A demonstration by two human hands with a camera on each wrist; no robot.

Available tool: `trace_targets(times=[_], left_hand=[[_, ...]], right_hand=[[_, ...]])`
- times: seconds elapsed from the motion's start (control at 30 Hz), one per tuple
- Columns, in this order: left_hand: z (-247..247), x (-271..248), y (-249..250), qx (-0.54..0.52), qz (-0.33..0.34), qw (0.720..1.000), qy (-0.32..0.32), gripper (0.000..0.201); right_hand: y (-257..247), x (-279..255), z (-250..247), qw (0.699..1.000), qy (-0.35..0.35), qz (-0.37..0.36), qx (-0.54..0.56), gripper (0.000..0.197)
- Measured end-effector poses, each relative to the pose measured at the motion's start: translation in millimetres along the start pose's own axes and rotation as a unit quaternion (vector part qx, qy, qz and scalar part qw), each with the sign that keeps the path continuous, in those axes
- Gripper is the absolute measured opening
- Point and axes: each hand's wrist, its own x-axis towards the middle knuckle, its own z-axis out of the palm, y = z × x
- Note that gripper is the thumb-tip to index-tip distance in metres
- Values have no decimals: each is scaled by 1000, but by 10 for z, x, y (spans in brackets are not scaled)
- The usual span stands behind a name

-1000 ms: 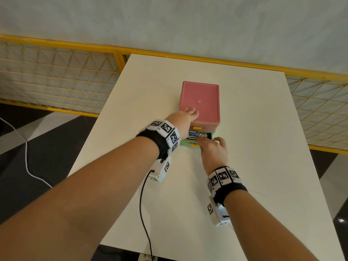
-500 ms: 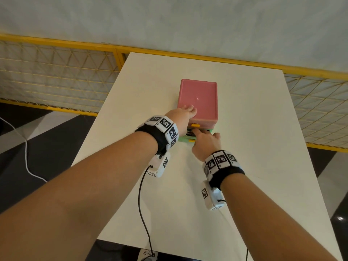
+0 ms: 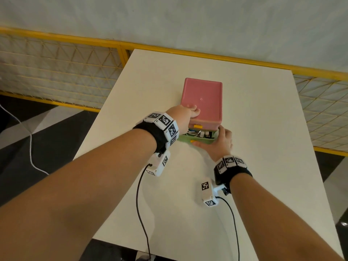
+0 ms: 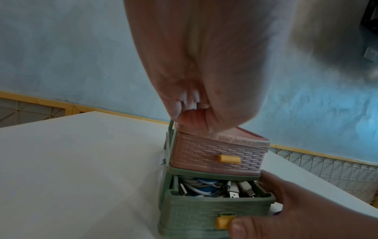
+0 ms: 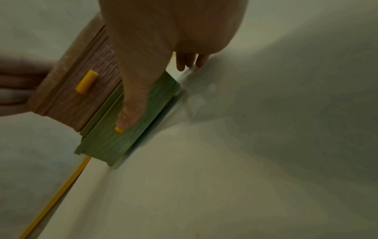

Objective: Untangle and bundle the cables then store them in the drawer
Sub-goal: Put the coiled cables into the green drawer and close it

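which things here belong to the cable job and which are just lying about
In the job: green drawer, cables in it, drawer unit, left hand gripping its pink top, right hand pressing the drawer front.
Just there: table, yellow mesh fence, white cord on the floor.
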Motion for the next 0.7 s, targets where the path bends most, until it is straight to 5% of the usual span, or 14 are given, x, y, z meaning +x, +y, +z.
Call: trace_targets(times=[0.3,0.5,0.7], left_hand=[[5,-14,32,3,1,1000,9,79],[-5,-22,20,-11,-5,1000,3,81],[7,-19,22,-14,-8,1000,2,82]], right_hand=[[-15,67,13,999,32,-10,-16,91],[-22,-59,126,992,66,-5,111,97],[-15,-19,77,997,55,-37,24,96]])
